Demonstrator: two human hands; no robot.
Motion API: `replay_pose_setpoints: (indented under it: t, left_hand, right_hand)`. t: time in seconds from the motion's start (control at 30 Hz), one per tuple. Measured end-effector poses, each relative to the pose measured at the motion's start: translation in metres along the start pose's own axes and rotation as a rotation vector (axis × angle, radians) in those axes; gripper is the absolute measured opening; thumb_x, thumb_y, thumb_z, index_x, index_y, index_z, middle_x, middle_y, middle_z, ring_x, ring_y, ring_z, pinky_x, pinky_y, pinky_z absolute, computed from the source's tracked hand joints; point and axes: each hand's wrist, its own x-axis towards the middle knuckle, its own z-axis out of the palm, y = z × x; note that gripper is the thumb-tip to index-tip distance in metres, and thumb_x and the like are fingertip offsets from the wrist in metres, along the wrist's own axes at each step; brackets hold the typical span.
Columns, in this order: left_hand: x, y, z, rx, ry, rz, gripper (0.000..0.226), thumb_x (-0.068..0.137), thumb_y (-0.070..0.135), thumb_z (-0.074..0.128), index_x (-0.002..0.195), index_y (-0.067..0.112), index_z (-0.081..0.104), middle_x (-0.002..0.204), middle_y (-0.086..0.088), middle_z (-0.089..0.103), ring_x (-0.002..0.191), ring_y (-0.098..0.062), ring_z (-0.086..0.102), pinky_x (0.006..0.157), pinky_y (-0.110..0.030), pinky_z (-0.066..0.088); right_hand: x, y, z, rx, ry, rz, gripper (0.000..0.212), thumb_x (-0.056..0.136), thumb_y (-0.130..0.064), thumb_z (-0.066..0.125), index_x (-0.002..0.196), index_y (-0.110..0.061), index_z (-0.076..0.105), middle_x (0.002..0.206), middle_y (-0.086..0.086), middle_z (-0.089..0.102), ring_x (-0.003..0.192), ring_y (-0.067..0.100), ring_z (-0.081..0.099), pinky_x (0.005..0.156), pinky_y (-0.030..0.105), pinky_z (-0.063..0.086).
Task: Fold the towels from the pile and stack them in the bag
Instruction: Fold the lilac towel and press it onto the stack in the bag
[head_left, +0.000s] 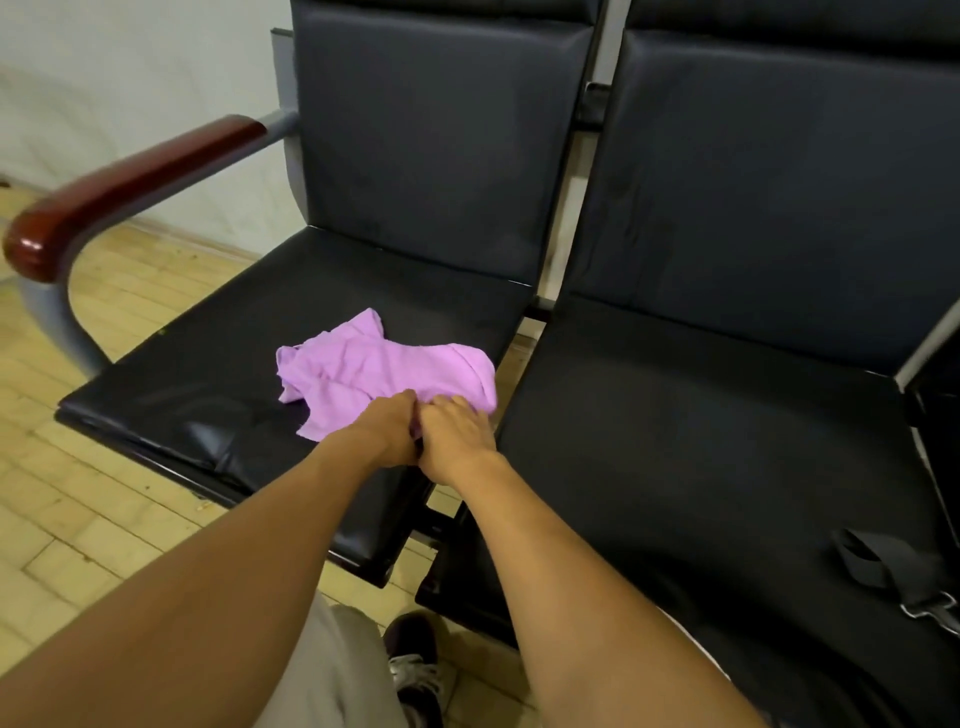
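Right now the work sits at the very start of a fold: a single pink towel (379, 369) lies rumpled on the black seat (208, 374) of the left-hand chair, and both hands meet at its near edge, side by side and touching. The left hand (387, 434) has its fingers curled down into the cloth, so it appears to pinch the hem; the fingertips are tucked out of sight, so whether it truly grips or only presses is a guess. The right hand (457, 434) lies with its fingers (460, 402) bent over the same edge, gripping or bunching the fabric just beside the left. Beyond the fingers the towel spreads away in loose wrinkles, one corner poking up at the far side and another flap trailing to the left of the left hand's knuckles. No pile and no bag can be made out for certain; a dark strap with a metal clasp (883, 566) rests on the neighbouring seat (701, 441), well to the right of the right hand, and may belong to a bag. Judging by this, the next move calls for drawing the two hands apart along the hem to pull the towel flat and square, since it is too creased to fold cleanly as it lies.
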Motion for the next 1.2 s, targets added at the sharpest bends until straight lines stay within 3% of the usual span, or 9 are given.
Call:
replay_pose_setpoints:
  t: [0.27, 0.37, 0.43, 0.57, 0.73, 0.83, 0.97, 1.07, 1.2]
  left_hand:
    - [-0.007, 0.005, -0.012, -0.033, -0.052, -0.016, 0.035, 0.098, 0.025, 0.051, 0.127, 0.006, 0.052, 0.122, -0.012, 0.060, 0.113, -0.028, 0.056, 0.091, -0.031, 0.041]
    - [-0.007, 0.006, -0.019, -0.172, 0.043, 0.014, 0.028, 0.101, 0.023, 0.046, 0.111, 0.003, 0.062, 0.094, -0.009, 0.064, 0.087, -0.020, 0.058, 0.083, -0.031, 0.042]
    - [-0.011, 0.015, -0.025, -0.251, 0.124, 0.057, 0.024, 0.102, 0.017, 0.043, 0.096, 0.005, 0.063, 0.085, -0.007, 0.062, 0.075, -0.013, 0.052, 0.078, -0.028, 0.040]
    - [-0.022, 0.034, -0.036, -0.478, 0.241, 0.172, 0.022, 0.098, 0.006, 0.042, 0.091, 0.002, 0.062, 0.082, -0.011, 0.064, 0.077, -0.021, 0.058, 0.074, -0.036, 0.050]
    - [-0.034, 0.068, -0.041, -0.573, 0.309, 0.263, 0.019, 0.099, 0.006, 0.047, 0.096, 0.002, 0.065, 0.084, -0.005, 0.060, 0.076, -0.012, 0.054, 0.060, -0.003, 0.043]
    - [-0.033, 0.076, -0.037, -0.612, 0.305, 0.297, 0.023, 0.097, 0.009, 0.051, 0.081, -0.002, 0.062, 0.072, -0.005, 0.056, 0.067, -0.011, 0.048, 0.064, -0.016, 0.042]
    - [-0.033, 0.086, -0.034, -0.550, 0.249, 0.386, 0.029, 0.095, 0.020, 0.059, 0.066, 0.023, 0.061, 0.068, 0.002, 0.061, 0.069, -0.012, 0.055, 0.069, -0.026, 0.043]
    - [-0.042, 0.112, -0.033, -0.546, 0.102, 0.476, 0.019, 0.088, 0.033, 0.068, 0.077, 0.018, 0.073, 0.069, -0.003, 0.069, 0.072, -0.015, 0.066, 0.069, -0.027, 0.052]
    - [-0.047, 0.157, -0.023, -0.326, -0.095, 0.491, 0.014, 0.078, 0.031, 0.079, 0.083, 0.021, 0.070, 0.076, -0.001, 0.069, 0.076, -0.014, 0.066, 0.069, -0.025, 0.051]
  right_hand:
    - [-0.005, 0.004, -0.004, 0.069, 0.060, 0.054, 0.026, 0.096, -0.012, 0.050, 0.121, -0.010, 0.059, 0.121, 0.013, 0.062, 0.115, 0.034, 0.057, 0.101, 0.041, 0.041]
    - [-0.012, 0.006, -0.018, 0.303, 0.123, 0.130, 0.032, 0.102, -0.015, 0.039, 0.130, -0.008, 0.052, 0.124, 0.016, 0.060, 0.098, 0.032, 0.063, 0.077, 0.034, 0.051]
    - [-0.019, 0.011, -0.029, 0.526, 0.193, 0.189, 0.034, 0.104, -0.021, 0.035, 0.131, -0.011, 0.054, 0.118, 0.013, 0.063, 0.080, 0.023, 0.063, 0.059, 0.027, 0.046]
    - [-0.032, 0.031, -0.049, 0.662, 0.289, 0.220, 0.030, 0.103, -0.030, 0.042, 0.091, -0.011, 0.061, 0.086, 0.005, 0.060, 0.073, 0.018, 0.054, 0.054, 0.024, 0.037]
    - [-0.051, 0.052, -0.072, 0.932, 0.331, 0.263, 0.033, 0.091, -0.037, 0.065, 0.089, -0.005, 0.070, 0.080, 0.008, 0.069, 0.072, 0.018, 0.065, 0.065, 0.030, 0.054]
    - [-0.070, 0.063, -0.084, 0.837, 0.248, 0.178, 0.040, 0.081, -0.040, 0.079, 0.106, -0.010, 0.068, 0.097, 0.007, 0.070, 0.090, 0.019, 0.066, 0.077, 0.032, 0.057]
    - [-0.097, 0.089, -0.097, 0.487, 0.031, 0.093, 0.042, 0.077, -0.032, 0.083, 0.111, -0.017, 0.063, 0.100, 0.002, 0.067, 0.091, 0.018, 0.064, 0.073, 0.027, 0.051]
    - [-0.113, 0.113, -0.106, 0.313, 0.051, 0.194, 0.019, 0.080, -0.026, 0.077, 0.090, -0.014, 0.065, 0.086, 0.007, 0.067, 0.079, 0.023, 0.067, 0.074, 0.039, 0.059]
    - [-0.137, 0.137, -0.119, 0.082, 0.184, 0.325, 0.006, 0.085, -0.011, 0.067, 0.085, -0.014, 0.061, 0.084, 0.006, 0.062, 0.076, 0.023, 0.063, 0.062, 0.034, 0.050]
